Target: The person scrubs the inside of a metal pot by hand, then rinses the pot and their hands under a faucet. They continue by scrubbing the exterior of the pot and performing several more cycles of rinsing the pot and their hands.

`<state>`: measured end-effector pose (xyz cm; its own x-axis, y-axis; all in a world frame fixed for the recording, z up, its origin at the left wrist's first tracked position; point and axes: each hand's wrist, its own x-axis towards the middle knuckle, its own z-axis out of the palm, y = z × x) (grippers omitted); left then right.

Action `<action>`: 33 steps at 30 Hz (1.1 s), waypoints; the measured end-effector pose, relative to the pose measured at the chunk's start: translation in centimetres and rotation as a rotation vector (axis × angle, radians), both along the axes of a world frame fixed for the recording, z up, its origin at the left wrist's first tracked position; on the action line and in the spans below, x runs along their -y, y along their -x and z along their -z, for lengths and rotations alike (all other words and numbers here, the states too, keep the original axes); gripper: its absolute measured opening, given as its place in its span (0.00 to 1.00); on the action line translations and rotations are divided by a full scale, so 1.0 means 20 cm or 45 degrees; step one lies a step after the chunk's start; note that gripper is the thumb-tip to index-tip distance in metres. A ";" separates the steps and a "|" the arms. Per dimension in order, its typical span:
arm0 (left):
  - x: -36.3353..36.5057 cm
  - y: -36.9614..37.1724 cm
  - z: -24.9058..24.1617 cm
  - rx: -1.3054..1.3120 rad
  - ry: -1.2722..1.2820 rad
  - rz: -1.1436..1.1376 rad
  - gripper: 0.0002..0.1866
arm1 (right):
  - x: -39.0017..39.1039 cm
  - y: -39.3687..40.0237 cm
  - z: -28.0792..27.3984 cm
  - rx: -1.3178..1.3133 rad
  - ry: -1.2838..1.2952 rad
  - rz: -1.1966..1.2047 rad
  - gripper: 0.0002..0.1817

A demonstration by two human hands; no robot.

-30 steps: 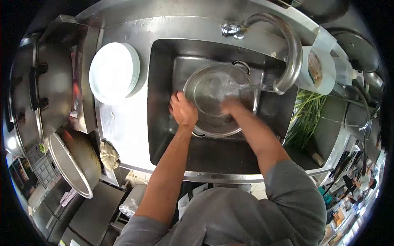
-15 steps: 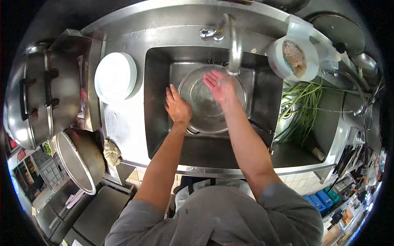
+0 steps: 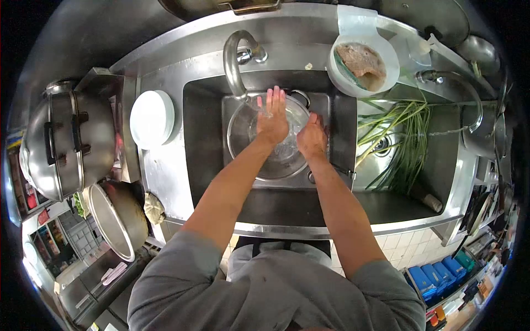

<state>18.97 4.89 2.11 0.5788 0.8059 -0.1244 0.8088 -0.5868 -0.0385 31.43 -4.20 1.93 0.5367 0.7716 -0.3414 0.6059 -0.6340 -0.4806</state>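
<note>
A round, shiny bowl with clear water in it sits in the dark metal sink. My left hand is over the bowl near the tap's spout, its fingers stretched out and holding nothing. At the bowl's right edge is my right hand, its fingers bent around the rim. The curved tap reaches over the left part of the bowl. Both hands look wet.
White plates are stacked on the left counter, with a crumpled cloth near its front. A tub holding a sponge stands behind on the right. Long green stalks lie in the right basin, where a second tap runs.
The tap's spout has swung from right to left. My left hand has moved from beside the bowl to over it, and my right hand has gone from over the bowl to its right rim.
</note>
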 end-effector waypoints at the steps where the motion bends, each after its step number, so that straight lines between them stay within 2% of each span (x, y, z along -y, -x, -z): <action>1: 0.00 -0.05 -0.01 0.090 -0.024 0.073 0.39 | 0.00 -0.01 0.00 -0.105 0.059 0.008 0.27; 2: -0.05 -0.05 -0.02 0.091 -0.035 0.078 0.39 | 0.00 -0.02 0.02 0.019 -0.031 -0.006 0.26; 4: -0.14 0.10 0.01 -0.004 -0.279 0.363 0.36 | 0.03 -0.02 0.02 0.133 -0.115 -0.011 0.25; 6: -0.19 0.25 -0.05 -0.127 0.029 -0.048 0.36 | 0.03 -0.01 -0.03 0.131 -0.202 -0.030 0.24; 8: -0.20 0.37 -0.24 -0.133 0.167 -0.430 0.40 | 0.03 0.00 0.03 0.221 -0.296 -0.036 0.23; 10: -0.19 0.45 -0.17 -0.146 0.125 -0.459 0.44 | 0.04 0.01 0.06 0.318 -0.371 -0.034 0.22; 11: -0.20 0.46 -0.11 -0.146 0.083 -0.496 0.47 | 0.03 0.00 0.05 0.172 -0.224 -0.050 0.22; 12: -0.22 0.41 -0.10 -0.135 0.091 -0.476 0.47 | 0.02 -0.02 0.03 0.035 -0.077 -0.060 0.22; 14: -0.23 0.23 -0.11 -0.137 0.040 -0.311 0.54 | -0.01 -0.04 -0.13 -0.385 0.049 0.071 0.16; 16: -0.25 0.04 -0.09 -0.062 -0.036 0.035 0.56 | -0.01 -0.02 -0.03 -0.243 -0.043 0.105 0.14; 18: -0.19 -0.18 -0.06 0.075 0.090 -0.032 0.56 | -0.01 -0.03 0.02 -0.122 0.041 -0.028 0.16; 19: -0.16 -0.22 -0.09 0.109 0.026 -0.001 0.50 | 0.00 -0.02 0.06 -0.101 0.061 0.011 0.16; 21: -0.17 -0.28 -0.11 0.024 0.124 0.038 0.48 | 0.00 0.00 0.06 0.303 -0.128 -0.119 0.15; 22: -0.18 -0.29 -0.13 -0.078 0.210 0.046 0.46 | -0.01 -0.01 0.04 0.308 -0.124 -0.114 0.15; 23: -0.22 -0.31 -0.16 -0.084 0.366 -0.010 0.38 | -0.03 -0.03 0.02 0.096 -0.021 -0.154 0.16; 24: -0.26 -0.30 -0.14 -0.086 0.368 -0.008 0.38 | -0.05 -0.04 -0.03 -0.119 0.079 -0.194 0.18; 25: -0.31 -0.28 -0.13 -0.031 0.367 0.170 0.34 | -0.07 -0.03 -0.05 -0.012 0.071 -0.333 0.18; 27: -0.37 -0.22 -0.13 0.125 0.319 0.490 0.26 | -0.13 -0.01 -0.07 0.004 0.054 -0.427 0.18; 28: -0.40 -0.17 -0.13 0.116 0.318 0.490 0.26 | -0.17 0.01 -0.07 0.020 0.044 -0.518 0.19; 30: -0.46 -0.07 -0.13 0.053 0.661 0.266 0.26 | -0.21 0.03 -0.01 0.087 -0.082 -0.499 0.17; 32: -0.41 0.05 -0.16 0.162 0.626 0.152 0.24 | -0.26 0.02 0.00 0.127 -0.323 -0.482 0.15; 33: -0.40 0.10 -0.13 0.154 0.488 0.039 0.24 | -0.28 0.03 -0.01 0.244 -0.580 -0.425 0.12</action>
